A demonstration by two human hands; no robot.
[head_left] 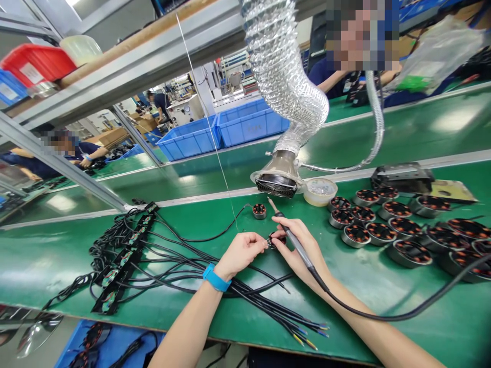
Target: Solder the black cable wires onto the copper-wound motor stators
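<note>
Forearms (190,324) over green bench (207,214), hands (241,250) grasping motor (272,240) and soldering iron (299,247), blue bins (192,140) behind

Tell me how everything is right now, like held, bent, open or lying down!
Small dark part: held at the fingertips, mostly hidden
Left hand: pinching near that part
Soldering iron: held slanted; can't tell if hot
Right hand: holding the iron
Blue wristband: worn
Black cables: lying loose, coloured wire ends showing
Round metal parts: lying, orange sides up
Silver hose: bent
Blue bins: open on top
</note>
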